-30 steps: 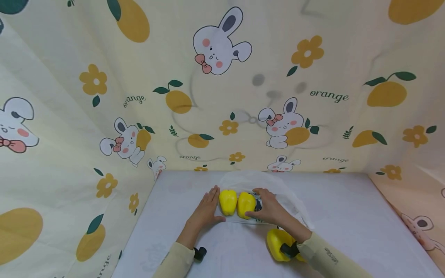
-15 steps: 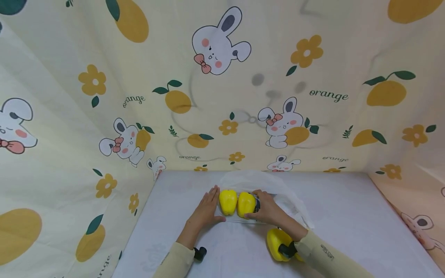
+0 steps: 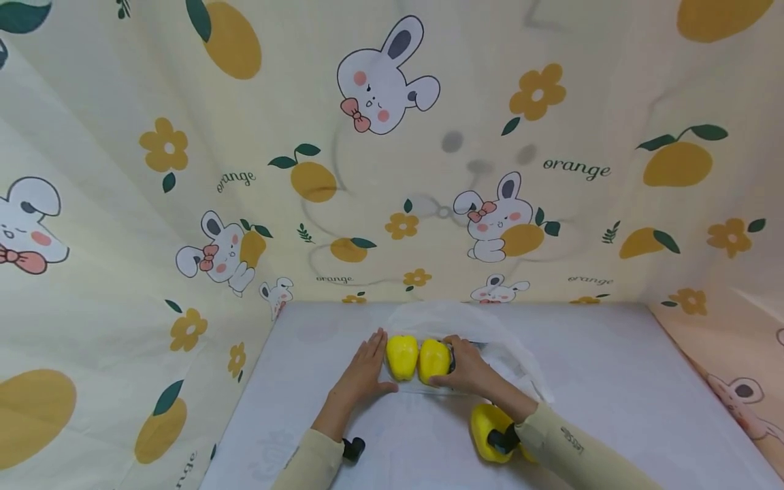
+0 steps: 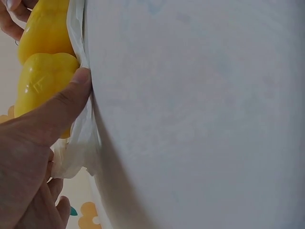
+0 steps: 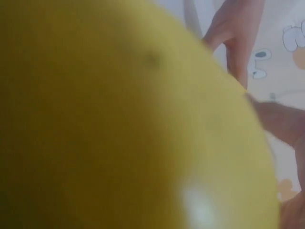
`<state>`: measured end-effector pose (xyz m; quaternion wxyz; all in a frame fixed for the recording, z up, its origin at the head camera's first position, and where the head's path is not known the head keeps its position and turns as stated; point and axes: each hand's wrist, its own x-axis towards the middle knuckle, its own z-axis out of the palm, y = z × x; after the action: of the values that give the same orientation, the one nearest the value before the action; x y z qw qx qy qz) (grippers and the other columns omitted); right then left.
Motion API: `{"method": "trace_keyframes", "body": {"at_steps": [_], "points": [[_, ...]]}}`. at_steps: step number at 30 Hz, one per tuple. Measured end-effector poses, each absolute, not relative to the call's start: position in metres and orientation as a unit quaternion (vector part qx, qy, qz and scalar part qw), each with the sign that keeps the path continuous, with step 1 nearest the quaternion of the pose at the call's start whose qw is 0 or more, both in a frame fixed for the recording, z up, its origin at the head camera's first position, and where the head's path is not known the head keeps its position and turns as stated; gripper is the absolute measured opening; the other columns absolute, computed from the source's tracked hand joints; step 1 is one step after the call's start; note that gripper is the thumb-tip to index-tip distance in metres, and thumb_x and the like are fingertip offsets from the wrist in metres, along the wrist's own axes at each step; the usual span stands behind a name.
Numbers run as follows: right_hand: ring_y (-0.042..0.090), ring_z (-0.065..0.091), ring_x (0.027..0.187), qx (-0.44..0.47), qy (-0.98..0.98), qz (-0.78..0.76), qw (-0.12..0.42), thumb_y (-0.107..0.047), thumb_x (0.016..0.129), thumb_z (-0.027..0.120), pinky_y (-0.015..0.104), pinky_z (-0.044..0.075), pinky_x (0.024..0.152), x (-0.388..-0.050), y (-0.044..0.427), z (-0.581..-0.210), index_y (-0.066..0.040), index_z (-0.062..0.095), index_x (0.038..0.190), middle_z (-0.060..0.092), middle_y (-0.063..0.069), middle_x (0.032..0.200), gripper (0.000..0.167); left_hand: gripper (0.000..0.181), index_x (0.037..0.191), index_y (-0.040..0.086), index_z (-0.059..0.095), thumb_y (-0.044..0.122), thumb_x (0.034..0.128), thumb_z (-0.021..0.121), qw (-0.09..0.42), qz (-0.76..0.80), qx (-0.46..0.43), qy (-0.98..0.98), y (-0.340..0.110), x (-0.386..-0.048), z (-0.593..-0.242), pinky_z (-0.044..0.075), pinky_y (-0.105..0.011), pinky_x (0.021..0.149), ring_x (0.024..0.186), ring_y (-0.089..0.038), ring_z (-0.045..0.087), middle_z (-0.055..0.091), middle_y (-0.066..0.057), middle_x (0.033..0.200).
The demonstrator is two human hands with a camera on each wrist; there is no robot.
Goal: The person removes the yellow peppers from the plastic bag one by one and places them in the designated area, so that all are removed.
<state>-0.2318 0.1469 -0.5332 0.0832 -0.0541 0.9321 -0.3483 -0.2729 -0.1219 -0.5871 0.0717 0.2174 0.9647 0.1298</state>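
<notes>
Two yellow bell peppers, the left one (image 3: 401, 358) and the right one (image 3: 434, 363), lie side by side on a thin white plastic bag (image 3: 517, 354). Beside the left pepper my left hand (image 3: 360, 376) lies with straight fingers and spread thumb; in the left wrist view its thumb (image 4: 59, 107) touches the bag's edge (image 4: 86, 124). My right hand (image 3: 470, 369) grips the right pepper from its right side, thumb in front, fingers behind. A dark printed patch shows partly behind that hand. In the right wrist view a blurred yellow pepper (image 5: 143, 119) covers most of the picture.
Nearer the front, another yellow pepper (image 3: 488, 429) stands beneath my right forearm, with more yellow partly hidden by the sleeve (image 3: 569, 442). A white cloth covers the table (image 3: 294, 408); patterned curtains (image 3: 392, 170) rise behind and at both sides.
My right hand has moved slightly left and closed in around the right pepper, covering more of the dark printed patch. The left hand and both bagged peppers look unmoved.
</notes>
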Motion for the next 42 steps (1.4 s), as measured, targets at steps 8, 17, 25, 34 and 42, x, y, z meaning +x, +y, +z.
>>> {"method": "trace_keyframes", "body": {"at_steps": [8, 17, 25, 34, 42], "points": [[0.038, 0.056, 0.127, -0.040, 0.935, -0.343, 0.084, -0.033, 0.078, 0.099, 0.063, 0.050, 0.113, -0.2320, 0.1457, -0.5359, -0.001, 0.047, 0.147, 0.057, 0.023, 0.142, 0.092, 0.118, 0.172, 0.004, 0.015, 0.051, 0.0895, 0.086, 0.067, 0.122, 0.220, 0.966, -0.1219, -0.2728, -0.5883, 0.016, -0.046, 0.135, 0.166, -0.027, 0.016, 0.012, -0.013, 0.180], [0.040, 0.056, 0.127, -0.044, 0.939, -0.330, 0.088, -0.029, 0.078, 0.099, 0.063, 0.048, 0.115, -0.2337, 0.1457, -0.5383, 0.000, 0.047, 0.145, 0.056, 0.026, 0.143, 0.090, 0.118, 0.172, 0.004, 0.016, 0.050, 0.0895, 0.086, 0.068, 0.124, 0.217, 0.966, -0.1217, -0.2717, -0.5895, 0.015, -0.047, 0.135, 0.166, -0.028, 0.016, 0.012, -0.013, 0.180], [0.041, 0.056, 0.128, -0.052, 0.941, -0.323, 0.090, -0.029, 0.077, 0.100, 0.065, 0.048, 0.114, -0.2343, 0.1484, -0.5414, 0.000, 0.048, 0.144, 0.057, 0.026, 0.142, 0.090, 0.118, 0.172, 0.003, 0.016, 0.050, 0.0894, 0.086, 0.066, 0.129, 0.220, 0.965, -0.1217, -0.2702, -0.5893, 0.015, -0.047, 0.135, 0.166, -0.028, 0.016, 0.012, -0.013, 0.180], [0.036, 0.058, 0.123, -0.057, 0.939, -0.328, 0.090, -0.030, 0.078, 0.099, 0.061, 0.050, 0.113, -0.2384, 0.1498, -0.5430, -0.002, 0.048, 0.145, 0.059, 0.021, 0.137, 0.089, 0.118, 0.172, 0.004, 0.016, 0.050, 0.0894, 0.086, 0.063, 0.124, 0.219, 0.966, -0.1214, -0.2688, -0.5877, 0.015, -0.047, 0.135, 0.166, -0.028, 0.016, 0.012, -0.013, 0.180], [0.035, 0.060, 0.120, -0.069, 0.938, -0.329, 0.088, -0.028, 0.078, 0.099, 0.062, 0.051, 0.112, -0.2374, 0.1548, -0.5375, -0.001, 0.048, 0.145, 0.059, 0.020, 0.133, 0.089, 0.119, 0.172, 0.005, 0.015, 0.051, 0.0889, 0.086, 0.065, 0.121, 0.213, 0.967, -0.1204, -0.2687, -0.5871, 0.016, -0.047, 0.135, 0.166, -0.028, 0.016, 0.012, -0.012, 0.181]]}}
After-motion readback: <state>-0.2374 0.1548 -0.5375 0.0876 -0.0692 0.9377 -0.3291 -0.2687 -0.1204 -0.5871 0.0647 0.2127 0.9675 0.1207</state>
